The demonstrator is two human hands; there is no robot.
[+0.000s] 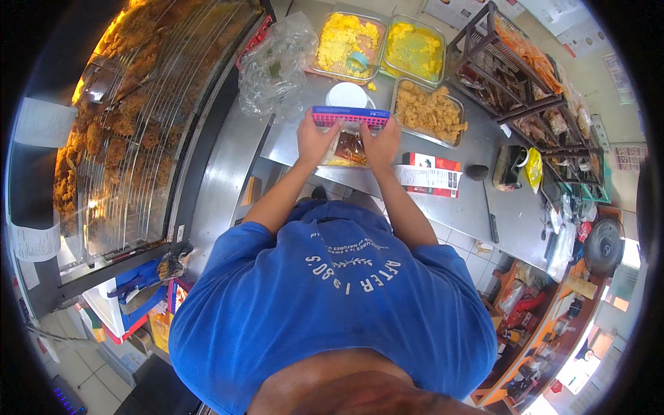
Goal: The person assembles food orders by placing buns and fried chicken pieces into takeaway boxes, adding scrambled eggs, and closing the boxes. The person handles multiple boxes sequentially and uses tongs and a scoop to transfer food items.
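Note:
My left hand [315,142] and my right hand [382,144] grip the two sides of a blue and pink takeaway box [351,116] at the steel counter. Both thumbs lie along its near side and the fingers are mostly hidden behind it. Between my hands, on the near side of the box, lies a clear packet with dark brown sauce [350,147]; something yellow shows under it. Just beyond the box stands a white round tub [347,95]. Right of my right hand is a metal tray [438,140] of fried chicken pieces.
Two trays with yellow food [346,38] stand at the back, beside a crumpled clear plastic bag [277,66]. A red box [443,164] with a paper slip lies to the right. A glass cabinet [145,138] of fried chicken borders the left; dark racks [508,93] stand at the right.

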